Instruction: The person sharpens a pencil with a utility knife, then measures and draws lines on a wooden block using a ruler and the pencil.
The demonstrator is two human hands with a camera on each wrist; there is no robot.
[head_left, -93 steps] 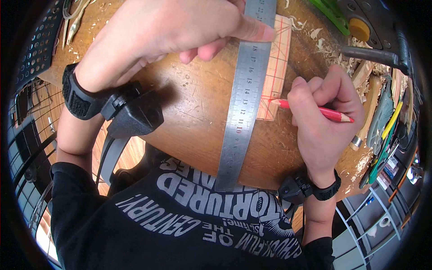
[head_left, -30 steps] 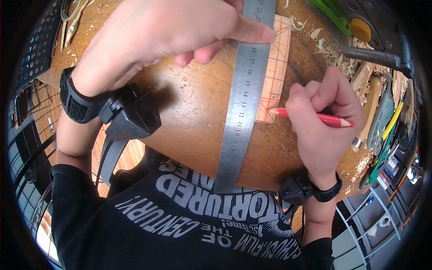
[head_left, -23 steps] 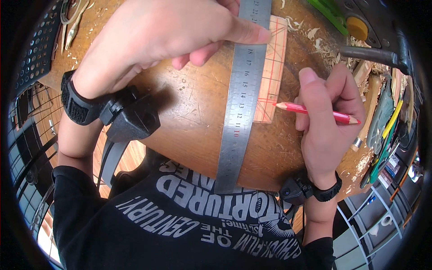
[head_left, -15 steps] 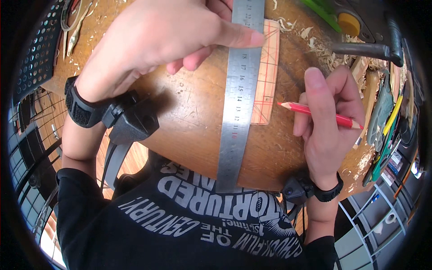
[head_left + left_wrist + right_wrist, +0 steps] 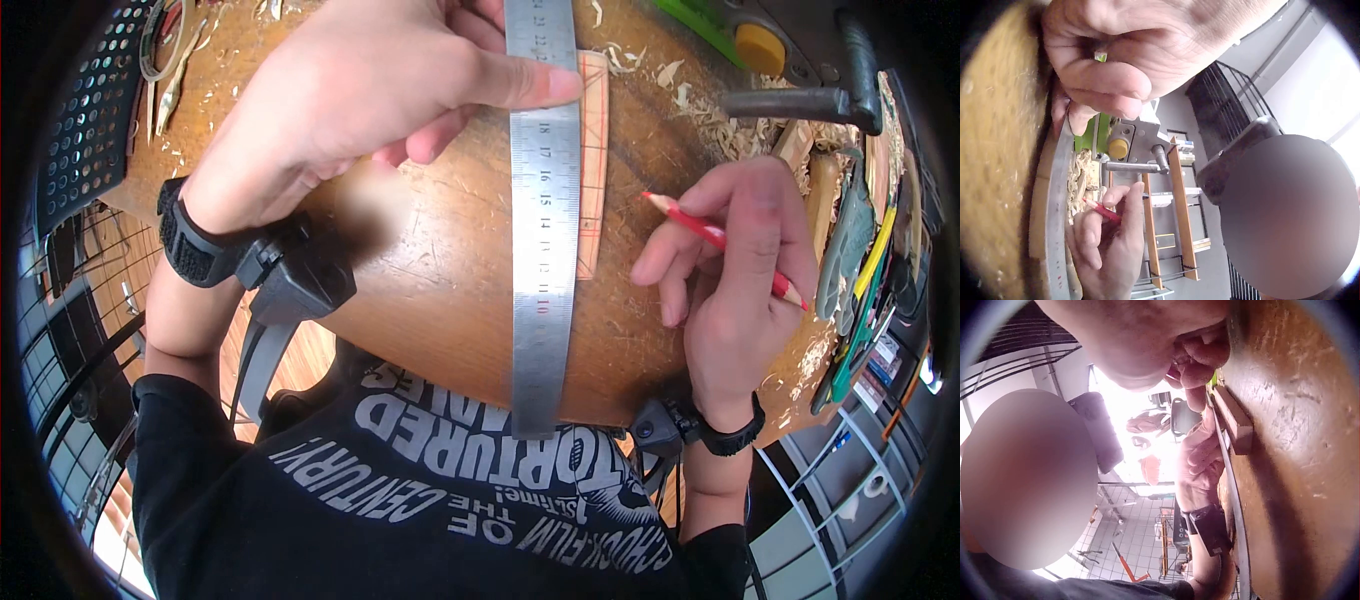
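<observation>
A: From the head view, where is the marked wooden block (image 5: 594, 150) to be found?
B: It is seen on the desk (image 5: 420, 270), partly covered by the metal ruler (image 5: 545, 250), whose near end is carried past the desk's edge. The ruler is gripped near its far end by the left hand (image 5: 395, 90), the thumb laid across its face. The red pencil (image 5: 692, 221) is pinched in the right hand (image 5: 745, 250), its point held apart from the wood.

A: How might the ruler be expected to handle?
B: It would be judged light, stiff lengthwise and a little springy, with a smooth face that could be slid by a sideways nudge. It is best held by both long edges, over the block.

A: What is added by the left wrist view?
B: The ruler is shown nearly edge-on, thin as a strip. Wood shavings (image 5: 1077, 181) are seen beyond it; little grip would be given by any caught underneath.

A: And by the right wrist view?
B: The block is shown low and solid; it would be judged light, firm and easily dented, best steadied by its sides. Whether the ruler is seated fully flat on it cannot be told.
</observation>
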